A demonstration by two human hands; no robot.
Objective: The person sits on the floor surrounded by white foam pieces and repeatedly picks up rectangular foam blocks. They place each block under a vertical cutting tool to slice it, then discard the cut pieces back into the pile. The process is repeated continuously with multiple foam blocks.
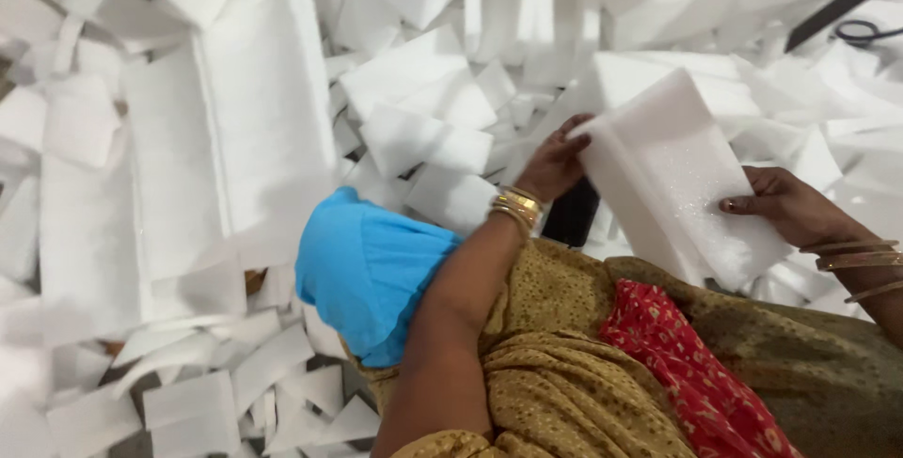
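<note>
Left hand (555, 165) and right hand (785, 206) both grasping one white foam sheet (673, 176), held between them by opposite edges. Foam offcuts (414, 110) heaped beyond the hands; black scissors (861, 33) well beyond the right hand.

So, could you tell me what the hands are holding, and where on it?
Both hold one white foam sheet: the left hand grips its left edge, and the right hand pinches its right edge.
</note>
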